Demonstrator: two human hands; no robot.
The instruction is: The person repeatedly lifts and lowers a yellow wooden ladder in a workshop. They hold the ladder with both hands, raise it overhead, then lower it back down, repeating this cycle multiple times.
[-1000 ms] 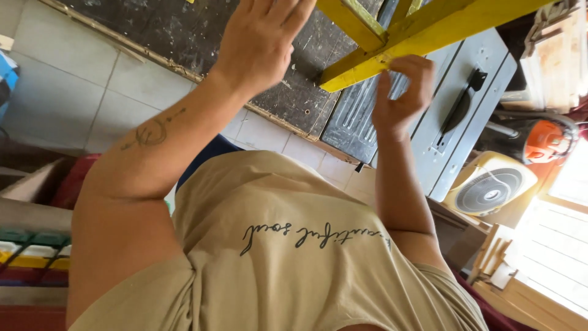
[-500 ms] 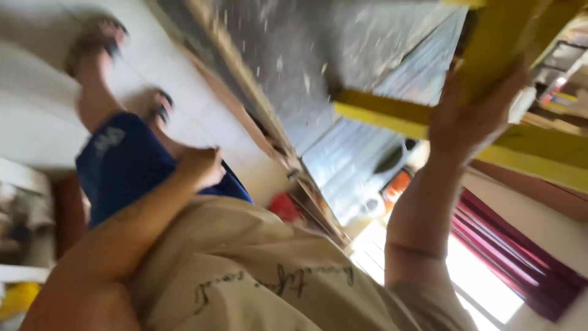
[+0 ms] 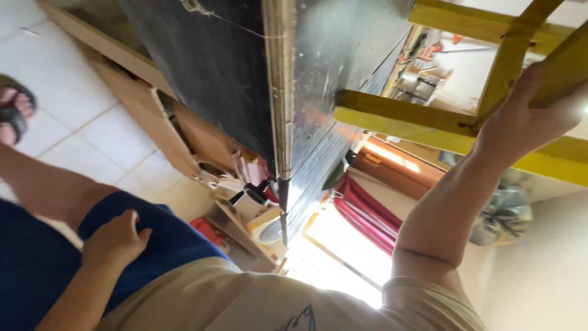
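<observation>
The right hand point(image 3: 520, 119) grips the yellow-painted wooden frame point(image 3: 398, 113) overhead beside the dark metal-edged counter point(image 3: 245, 79), seemingly to steady it, while the left hand point(image 3: 116, 239) rests loosely curled, empty, on blue shorts point(image 3: 165, 236).

My dark, scuffed worktop point(image 3: 220, 67) tilting steeply through view, its metal-trimmed edge point(image 3: 278, 92) running down the middle, white tiled floor point(image 3: 79, 116) lying beyond, my sandalled foot point(image 3: 13, 113) standing on it
</observation>
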